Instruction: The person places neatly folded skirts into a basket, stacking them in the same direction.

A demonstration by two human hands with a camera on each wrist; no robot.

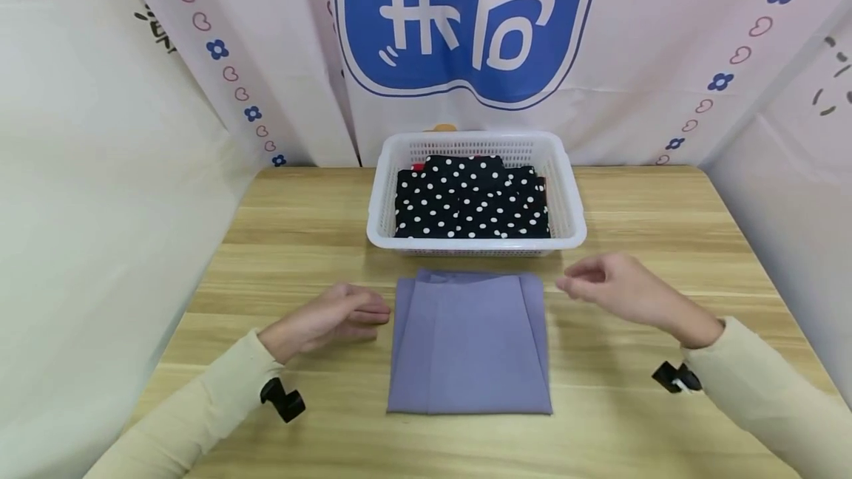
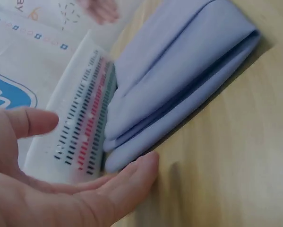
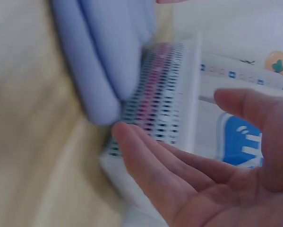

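A lavender piece of fabric [image 1: 475,346] lies folded in layers on the wooden table, its sides turned inward and its top narrower than its bottom edge. To its left hovers my left hand [image 1: 339,316], fingers loosely extended beside the upper left edge. My right hand [image 1: 615,290] is raised off the upper right corner, thumb and fingers apart with nothing between them. In the left wrist view, the fingertips [image 2: 148,163] come right at the thick folded edge of the fabric [image 2: 188,61]. The right wrist view shows the fingers close to the fabric's rounded folds [image 3: 103,61].
Behind the fabric stands a white plastic basket [image 1: 475,244] holding folded black cloth with white dots [image 1: 472,202] and a bit of red. A printed curtain [image 1: 459,109] hangs at the table's back edge. White sheets flank both sides. A black strap [image 1: 282,399] sits at the left wrist.
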